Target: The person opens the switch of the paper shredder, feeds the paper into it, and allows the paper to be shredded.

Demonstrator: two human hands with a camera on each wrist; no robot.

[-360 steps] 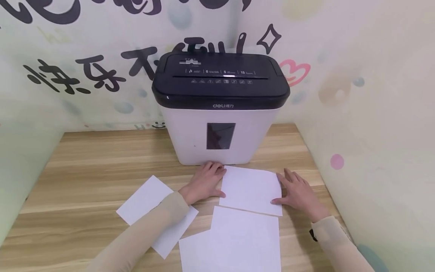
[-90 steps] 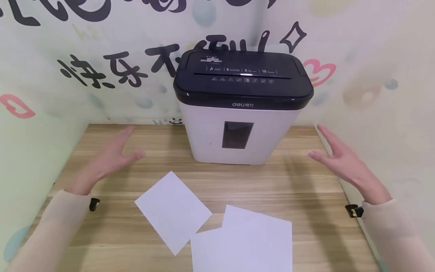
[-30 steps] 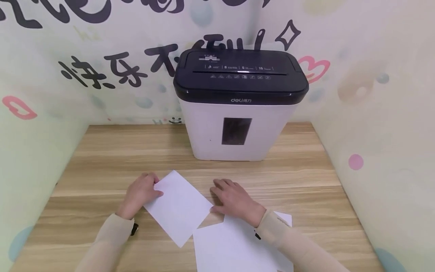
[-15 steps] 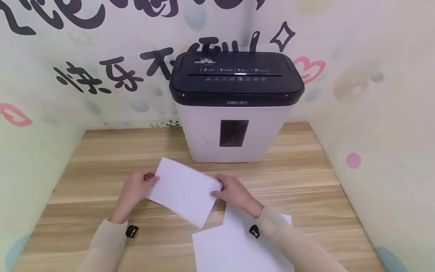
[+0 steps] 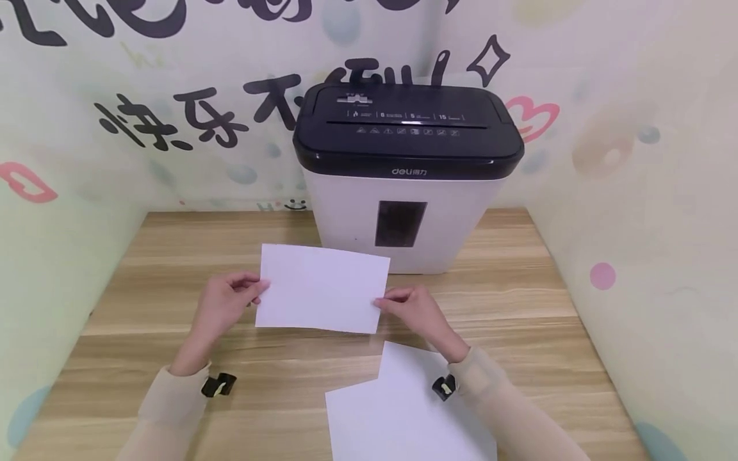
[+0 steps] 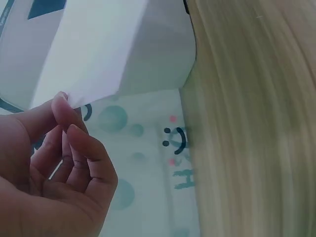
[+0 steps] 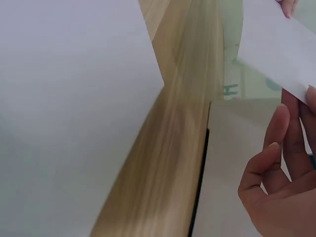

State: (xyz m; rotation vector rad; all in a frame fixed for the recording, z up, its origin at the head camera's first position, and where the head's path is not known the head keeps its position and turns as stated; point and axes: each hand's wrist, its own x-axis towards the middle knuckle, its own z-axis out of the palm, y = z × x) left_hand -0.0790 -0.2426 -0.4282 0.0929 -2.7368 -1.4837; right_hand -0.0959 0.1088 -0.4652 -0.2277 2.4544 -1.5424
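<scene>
A white sheet of paper is held up between both hands, its top edge overlapping the lower front of the paper shredder in the head view. My left hand pinches the sheet's left edge between thumb and forefinger, the other fingers curled behind. At the right edge, my right hand pinches it the same way. Both wrist views show the paper lifted off the table. The shredder has a black top with a narrow feed slot and a white bin with a dark window.
More white paper sheets lie overlapping on the wooden table at the front, partly under the right forearm. Patterned walls border the table at the back and both sides.
The sheet that lay slanted on the table left of the other papers is now picked up, turned level and raised toward the shredder. An earlier sheet near the shredder is gone from the table.
</scene>
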